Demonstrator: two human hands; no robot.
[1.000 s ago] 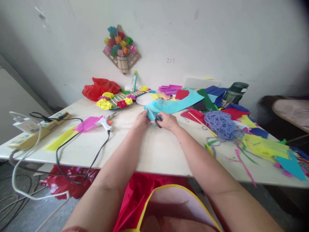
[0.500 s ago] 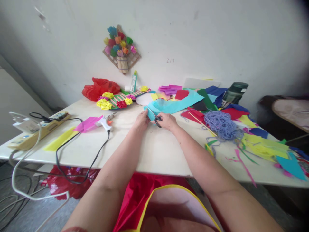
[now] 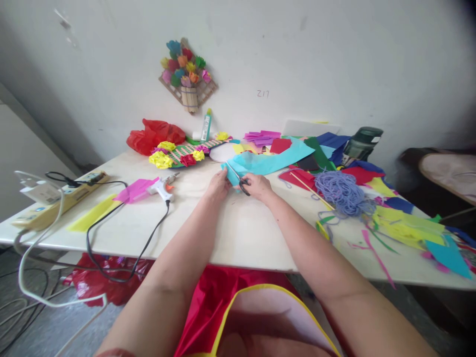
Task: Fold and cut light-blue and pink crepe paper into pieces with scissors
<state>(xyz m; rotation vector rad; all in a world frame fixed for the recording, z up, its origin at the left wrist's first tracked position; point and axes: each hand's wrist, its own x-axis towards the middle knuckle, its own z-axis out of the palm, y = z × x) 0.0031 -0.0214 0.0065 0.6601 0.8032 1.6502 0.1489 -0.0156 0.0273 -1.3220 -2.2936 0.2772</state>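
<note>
My left hand (image 3: 218, 185) pinches the near end of a long light-blue tissue paper sheet (image 3: 267, 159) that lies across the white table (image 3: 238, 233). Just right of it, my right hand (image 3: 258, 187) is closed around black-handled scissors (image 3: 240, 180), whose blades point up and left into the blue paper between my hands. Both hands rest low over the table's middle, almost touching each other.
A white glue gun (image 3: 160, 188) with a black cord and pink paper (image 3: 136, 190) lie at the left, beyond them a power strip (image 3: 55, 201). Purple yarn (image 3: 342, 192) and coloured paper scraps (image 3: 405, 220) fill the right. A flower-decorated craft (image 3: 182, 154), glue bottle (image 3: 206, 126) and red bag (image 3: 154, 135) stand at the back.
The scissors' blades have crept slightly further up into the blue paper; both hands stay nearly where they were.
</note>
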